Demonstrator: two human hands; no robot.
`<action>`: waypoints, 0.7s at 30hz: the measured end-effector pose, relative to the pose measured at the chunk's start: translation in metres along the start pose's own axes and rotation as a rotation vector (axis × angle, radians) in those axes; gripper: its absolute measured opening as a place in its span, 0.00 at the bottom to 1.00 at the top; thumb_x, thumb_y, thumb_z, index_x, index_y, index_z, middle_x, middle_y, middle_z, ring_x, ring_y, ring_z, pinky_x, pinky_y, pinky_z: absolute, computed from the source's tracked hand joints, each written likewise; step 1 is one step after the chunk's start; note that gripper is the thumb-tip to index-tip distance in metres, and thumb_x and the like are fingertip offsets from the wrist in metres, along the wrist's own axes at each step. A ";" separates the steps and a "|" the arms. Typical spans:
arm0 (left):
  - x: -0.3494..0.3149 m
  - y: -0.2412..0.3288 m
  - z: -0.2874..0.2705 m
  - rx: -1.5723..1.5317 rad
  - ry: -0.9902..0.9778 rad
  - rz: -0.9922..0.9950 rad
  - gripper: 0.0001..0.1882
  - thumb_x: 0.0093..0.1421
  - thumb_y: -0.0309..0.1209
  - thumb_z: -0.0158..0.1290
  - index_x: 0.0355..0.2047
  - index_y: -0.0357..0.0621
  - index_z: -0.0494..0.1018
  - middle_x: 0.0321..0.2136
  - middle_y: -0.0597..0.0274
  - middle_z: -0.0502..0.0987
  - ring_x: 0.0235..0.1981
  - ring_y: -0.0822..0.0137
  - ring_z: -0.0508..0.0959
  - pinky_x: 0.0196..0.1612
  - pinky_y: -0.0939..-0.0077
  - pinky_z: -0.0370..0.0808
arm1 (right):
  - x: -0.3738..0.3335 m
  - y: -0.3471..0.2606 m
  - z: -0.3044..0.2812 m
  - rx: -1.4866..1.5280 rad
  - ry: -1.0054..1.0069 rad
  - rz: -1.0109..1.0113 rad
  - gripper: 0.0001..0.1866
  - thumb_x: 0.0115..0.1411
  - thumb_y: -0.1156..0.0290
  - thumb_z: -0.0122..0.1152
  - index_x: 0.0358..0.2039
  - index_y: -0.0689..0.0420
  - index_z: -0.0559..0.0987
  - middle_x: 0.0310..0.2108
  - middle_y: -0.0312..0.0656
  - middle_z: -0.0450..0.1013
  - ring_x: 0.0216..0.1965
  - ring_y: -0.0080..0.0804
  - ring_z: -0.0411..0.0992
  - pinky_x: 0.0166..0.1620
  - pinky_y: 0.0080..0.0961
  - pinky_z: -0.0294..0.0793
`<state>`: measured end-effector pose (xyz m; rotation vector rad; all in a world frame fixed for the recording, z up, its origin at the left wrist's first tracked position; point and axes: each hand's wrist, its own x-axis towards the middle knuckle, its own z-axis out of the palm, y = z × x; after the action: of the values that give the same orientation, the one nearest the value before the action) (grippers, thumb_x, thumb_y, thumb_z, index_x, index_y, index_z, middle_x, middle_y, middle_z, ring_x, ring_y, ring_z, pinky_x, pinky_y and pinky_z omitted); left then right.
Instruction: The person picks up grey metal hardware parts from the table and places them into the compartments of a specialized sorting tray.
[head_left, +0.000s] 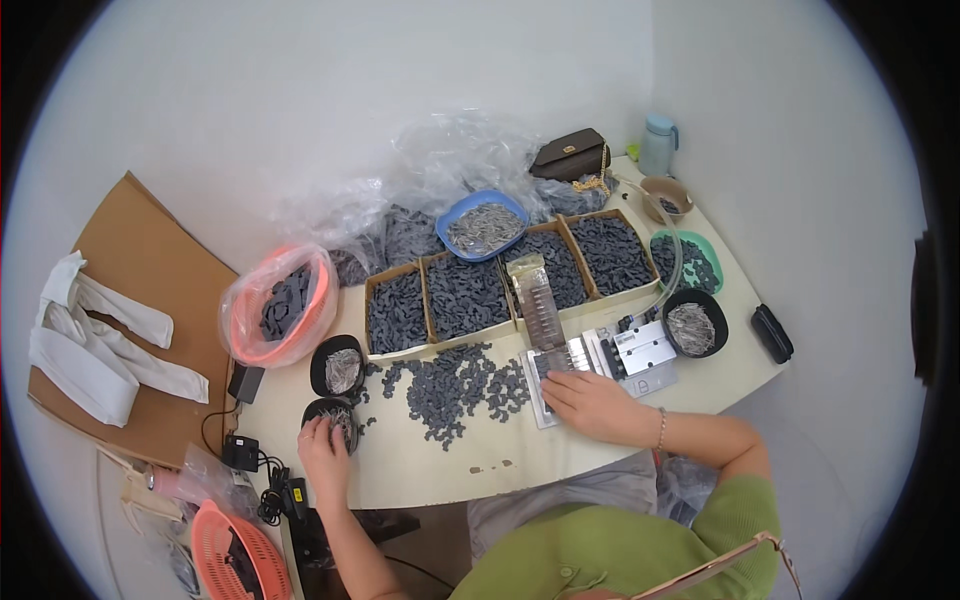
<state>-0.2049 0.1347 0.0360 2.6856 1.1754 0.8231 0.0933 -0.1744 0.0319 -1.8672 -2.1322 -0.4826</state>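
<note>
My left hand [325,458] is at the near black bowl [346,413], which holds thin metal pins. Its fingers are drawn together over the bowl's edge; whatever they pinch is too small to make out. My right hand [598,405] lies palm down on a metal fixture [538,395], fingers stretched across its left part and covering what is beneath. From the fixture a clear ribbed plastic piece [538,300] slants up toward the boxes. A silver block [643,348] with a clear hose sits at its right. Small dark grey curved parts [445,390] are spread between my hands.
Cardboard boxes [483,325] of grey parts line the table's middle. A blue tray [450,222] of pins rests on them. Other pin bowls [318,372] [716,345], a green dish [715,270], a pink basket [325,310] and a black case [771,334] stand around.
</note>
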 end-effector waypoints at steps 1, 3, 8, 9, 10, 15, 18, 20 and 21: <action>0.004 -0.010 -0.001 -0.022 -0.043 -0.016 0.12 0.55 0.27 0.55 0.40 0.35 0.76 0.43 0.47 0.75 0.47 0.47 0.71 0.52 0.60 0.66 | -0.001 -0.001 0.001 0.004 0.004 0.019 0.20 0.51 0.72 0.51 0.43 0.67 0.76 0.49 0.52 0.71 0.51 0.42 0.69 0.53 0.34 0.68; 0.009 -0.018 -0.004 -0.062 -0.138 -0.054 0.10 0.55 0.26 0.54 0.36 0.33 0.77 0.37 0.46 0.76 0.41 0.48 0.74 0.47 0.62 0.70 | -0.004 -0.004 0.002 0.022 0.006 0.057 0.19 0.51 0.72 0.51 0.43 0.68 0.76 0.48 0.52 0.71 0.51 0.43 0.69 0.53 0.34 0.67; 0.025 -0.019 -0.005 -0.013 -0.211 -0.036 0.06 0.50 0.24 0.58 0.29 0.35 0.77 0.28 0.49 0.76 0.33 0.50 0.75 0.38 0.60 0.70 | -0.001 -0.005 0.005 0.052 0.030 0.087 0.16 0.50 0.74 0.52 0.40 0.64 0.76 0.48 0.50 0.72 0.50 0.42 0.70 0.51 0.35 0.69; 0.028 -0.016 -0.006 0.004 -0.230 -0.048 0.05 0.49 0.24 0.59 0.27 0.36 0.76 0.27 0.50 0.75 0.31 0.51 0.75 0.37 0.60 0.70 | -0.002 -0.003 0.007 0.098 0.049 0.094 0.16 0.50 0.75 0.51 0.40 0.63 0.76 0.48 0.49 0.72 0.49 0.42 0.71 0.50 0.35 0.70; 0.030 -0.014 -0.007 0.021 -0.250 -0.059 0.05 0.49 0.24 0.60 0.26 0.36 0.76 0.25 0.50 0.75 0.30 0.51 0.75 0.36 0.60 0.70 | -0.008 0.003 0.004 0.154 0.080 0.157 0.16 0.49 0.76 0.52 0.40 0.62 0.76 0.48 0.49 0.72 0.48 0.42 0.71 0.49 0.36 0.70; 0.027 -0.023 -0.010 0.002 -0.288 -0.114 0.06 0.49 0.24 0.59 0.25 0.36 0.73 0.24 0.51 0.73 0.29 0.51 0.74 0.34 0.60 0.70 | -0.044 0.061 -0.047 0.032 0.321 0.494 0.16 0.46 0.80 0.56 0.38 0.57 0.77 0.39 0.45 0.75 0.39 0.45 0.73 0.42 0.37 0.72; 0.025 -0.017 -0.008 -0.056 -0.271 -0.070 0.06 0.50 0.22 0.57 0.27 0.36 0.71 0.24 0.51 0.72 0.29 0.51 0.74 0.33 0.60 0.70 | -0.081 0.083 -0.071 -0.124 0.096 0.912 0.08 0.51 0.73 0.61 0.33 0.56 0.78 0.29 0.41 0.73 0.35 0.40 0.72 0.37 0.36 0.72; 0.024 -0.012 -0.006 -0.027 -0.246 -0.011 0.05 0.50 0.22 0.56 0.27 0.36 0.71 0.24 0.51 0.72 0.30 0.50 0.74 0.33 0.60 0.70 | -0.101 0.089 -0.072 -0.096 -0.043 0.947 0.08 0.49 0.72 0.63 0.31 0.55 0.78 0.28 0.40 0.72 0.35 0.40 0.73 0.37 0.35 0.72; 0.024 -0.011 -0.003 0.025 -0.232 0.022 0.05 0.50 0.22 0.56 0.26 0.36 0.70 0.24 0.51 0.72 0.30 0.50 0.74 0.34 0.59 0.70 | -0.104 0.091 -0.073 -0.048 -0.079 0.947 0.07 0.48 0.73 0.63 0.30 0.55 0.78 0.28 0.40 0.72 0.35 0.40 0.73 0.37 0.35 0.72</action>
<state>-0.2000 0.1589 0.0463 2.7270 1.1107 0.4851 0.1958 -0.2883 0.0621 -2.6319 -1.0376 -0.2292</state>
